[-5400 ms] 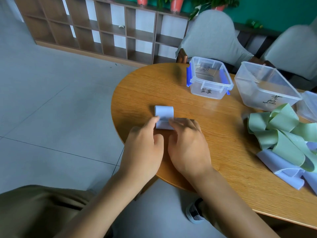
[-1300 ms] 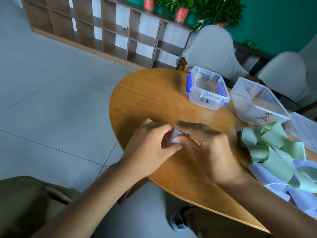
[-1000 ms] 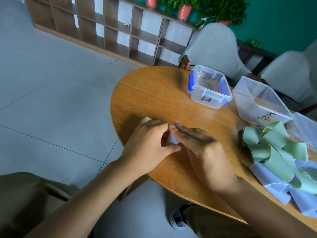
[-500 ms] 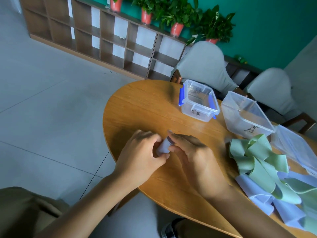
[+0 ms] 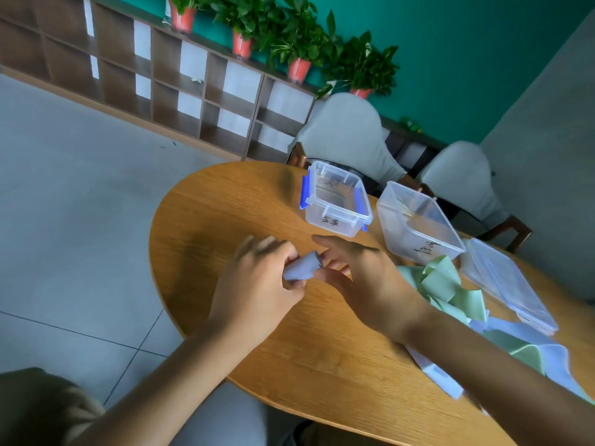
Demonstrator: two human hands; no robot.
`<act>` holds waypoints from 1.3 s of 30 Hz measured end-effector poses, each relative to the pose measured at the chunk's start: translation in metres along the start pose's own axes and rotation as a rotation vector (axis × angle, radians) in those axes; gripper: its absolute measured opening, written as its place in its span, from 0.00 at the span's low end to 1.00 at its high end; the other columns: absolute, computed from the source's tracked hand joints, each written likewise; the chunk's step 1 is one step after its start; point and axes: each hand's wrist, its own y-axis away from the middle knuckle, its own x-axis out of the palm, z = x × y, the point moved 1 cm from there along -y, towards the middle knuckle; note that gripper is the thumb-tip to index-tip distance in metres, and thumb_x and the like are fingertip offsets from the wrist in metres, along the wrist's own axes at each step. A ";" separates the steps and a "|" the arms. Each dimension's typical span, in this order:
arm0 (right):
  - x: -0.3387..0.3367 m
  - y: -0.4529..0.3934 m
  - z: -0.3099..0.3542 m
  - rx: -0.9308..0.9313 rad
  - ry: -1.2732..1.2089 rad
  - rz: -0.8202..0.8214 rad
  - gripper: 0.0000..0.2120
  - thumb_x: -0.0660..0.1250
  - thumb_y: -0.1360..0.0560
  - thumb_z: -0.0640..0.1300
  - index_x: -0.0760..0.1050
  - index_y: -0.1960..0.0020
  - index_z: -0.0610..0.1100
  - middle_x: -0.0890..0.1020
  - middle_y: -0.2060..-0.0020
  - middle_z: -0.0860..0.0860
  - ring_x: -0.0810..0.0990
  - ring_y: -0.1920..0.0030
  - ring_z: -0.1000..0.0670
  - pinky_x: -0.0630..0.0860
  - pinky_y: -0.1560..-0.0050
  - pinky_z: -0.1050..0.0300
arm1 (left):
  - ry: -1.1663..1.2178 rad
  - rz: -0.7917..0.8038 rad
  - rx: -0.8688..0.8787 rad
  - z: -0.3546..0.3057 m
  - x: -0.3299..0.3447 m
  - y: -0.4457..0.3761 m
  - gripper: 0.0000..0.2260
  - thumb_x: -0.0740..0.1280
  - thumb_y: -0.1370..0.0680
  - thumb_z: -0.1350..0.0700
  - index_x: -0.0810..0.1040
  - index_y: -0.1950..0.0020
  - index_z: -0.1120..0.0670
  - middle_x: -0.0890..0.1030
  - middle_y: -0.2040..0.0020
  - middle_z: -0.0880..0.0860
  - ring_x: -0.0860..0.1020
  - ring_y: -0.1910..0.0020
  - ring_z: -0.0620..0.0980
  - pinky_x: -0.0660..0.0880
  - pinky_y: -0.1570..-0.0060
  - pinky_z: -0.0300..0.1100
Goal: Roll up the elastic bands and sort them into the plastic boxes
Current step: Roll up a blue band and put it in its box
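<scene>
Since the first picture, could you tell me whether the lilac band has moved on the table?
Yes. The lilac band, once lying flat on the table, is now a roll lifted off it in the left hand, closer to the blue-clipped box.

An office lounge, it seems: wooden cubby shelving [image 5: 180, 88], potted plants [image 5: 299, 43] on top, covered chairs [image 5: 347, 136] round a wooden table [image 5: 322, 333].
</scene>
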 end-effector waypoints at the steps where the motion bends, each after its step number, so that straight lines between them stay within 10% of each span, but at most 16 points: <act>1: -0.006 0.000 -0.001 0.037 0.016 0.028 0.18 0.72 0.23 0.42 0.76 0.34 0.47 0.80 0.54 0.59 0.81 0.54 0.57 0.77 0.48 0.63 | -0.011 -0.013 -0.004 -0.003 0.003 -0.003 0.12 0.76 0.33 0.50 0.74 0.59 0.48 0.73 0.61 0.43 0.70 0.57 0.48 0.59 0.67 0.39; 14: -0.049 0.002 -0.007 0.967 -0.652 0.276 0.16 0.66 0.19 0.53 0.77 0.42 0.40 0.86 0.52 0.42 0.85 0.57 0.46 0.81 0.54 0.56 | -0.129 -0.067 0.078 -0.043 0.042 -0.018 0.13 0.76 0.36 0.56 0.75 0.57 0.53 0.76 0.59 0.51 0.75 0.56 0.56 0.71 0.61 0.48; 25: -0.048 0.004 -0.028 0.969 -0.698 0.197 0.13 0.70 0.21 0.47 0.81 0.43 0.38 0.86 0.59 0.44 0.85 0.60 0.49 0.81 0.54 0.57 | -0.117 -0.069 0.150 -0.052 0.057 -0.013 0.13 0.75 0.33 0.57 0.76 0.52 0.55 0.75 0.56 0.52 0.74 0.56 0.55 0.73 0.60 0.50; 39: -0.119 -0.028 -0.106 0.845 -0.165 -0.050 0.12 0.75 0.26 0.45 0.82 0.48 0.37 0.87 0.62 0.44 0.87 0.60 0.49 0.83 0.61 0.61 | -0.155 0.143 0.111 -0.039 0.070 -0.009 0.14 0.74 0.27 0.47 0.78 0.48 0.53 0.78 0.48 0.53 0.78 0.51 0.53 0.77 0.59 0.48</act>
